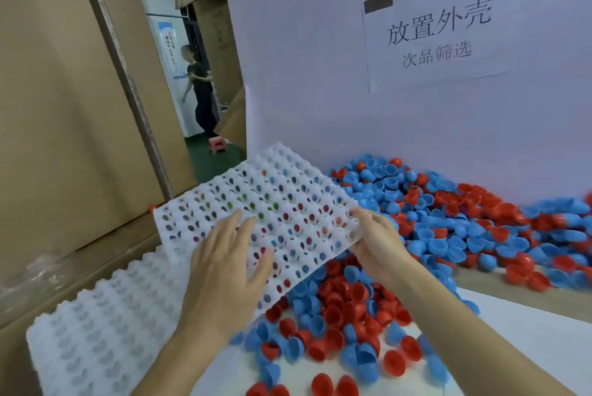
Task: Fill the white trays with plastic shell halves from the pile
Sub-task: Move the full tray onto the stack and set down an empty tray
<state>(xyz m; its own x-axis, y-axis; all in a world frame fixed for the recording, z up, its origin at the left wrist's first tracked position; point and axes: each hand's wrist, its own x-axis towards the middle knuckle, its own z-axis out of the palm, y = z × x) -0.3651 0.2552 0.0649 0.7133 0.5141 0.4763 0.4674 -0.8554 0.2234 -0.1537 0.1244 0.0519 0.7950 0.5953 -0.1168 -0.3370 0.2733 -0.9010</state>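
White worktop (512, 347) before us, backed by a white panel (320, 59) bearing a paper sign (439, 33); cardboard boxes (64, 107) at nine o'clock. Pile of red and blue plastic shell halves (448, 222) from three o'clock round to six. We hold one perforated white tray (272, 203) tilted above the pile's near edge, its holes showing colours through; we cannot tell what fills them. Our right hand (376, 243) pinches its right edge; our left hand (229, 262) lies flat on it, fingers spread. A second white tray (105, 325) lies at seven o'clock, its holes showing no coloured shells.
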